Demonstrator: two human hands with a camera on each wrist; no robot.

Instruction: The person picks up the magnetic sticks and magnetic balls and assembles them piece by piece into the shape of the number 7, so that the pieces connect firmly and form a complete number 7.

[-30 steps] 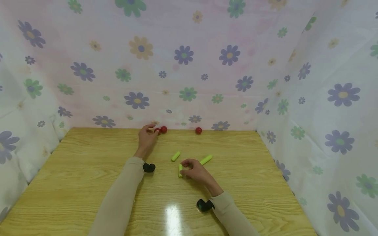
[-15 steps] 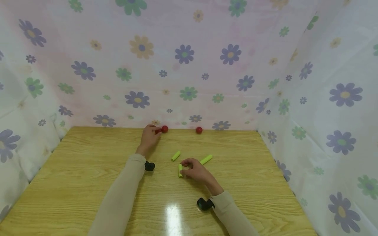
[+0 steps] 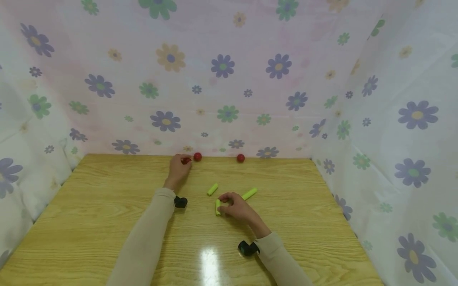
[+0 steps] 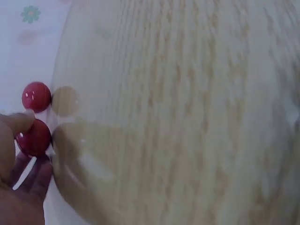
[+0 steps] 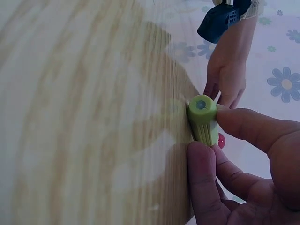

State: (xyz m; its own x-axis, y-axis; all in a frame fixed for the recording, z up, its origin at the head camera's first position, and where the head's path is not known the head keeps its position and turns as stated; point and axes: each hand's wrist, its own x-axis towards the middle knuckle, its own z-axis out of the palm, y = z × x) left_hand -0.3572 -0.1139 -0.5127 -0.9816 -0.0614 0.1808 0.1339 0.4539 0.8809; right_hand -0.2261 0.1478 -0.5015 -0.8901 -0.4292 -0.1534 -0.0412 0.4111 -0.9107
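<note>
In the head view my left hand [image 3: 178,170] holds a red ball [image 3: 186,161] between thumb and fingers at the table's far edge. Just right of it sits a second red ball [image 3: 197,157]; the left wrist view shows this ball [image 4: 36,97] close beside the held ball [image 4: 35,138]. My right hand [image 3: 239,208] pinches a short yellow-green highlighter [image 3: 218,207] lying on the table. Its ribbed end with a small grey disc [image 5: 200,104] faces the right wrist camera. Another short highlighter [image 3: 212,189] lies beyond it, and a longer-looking one [image 3: 249,194] lies partly behind my right hand.
A third red ball [image 3: 241,158] stands farther right along the back edge. Flower-patterned cloth [image 3: 229,91] hangs behind the wooden table [image 3: 107,222] and along both sides. Black wrist cameras [image 3: 247,248] are strapped to both forearms.
The left hand's ball first went slightly right against its neighbour, then came back left, opening a small gap. My right hand and the highlighters have stayed put.
</note>
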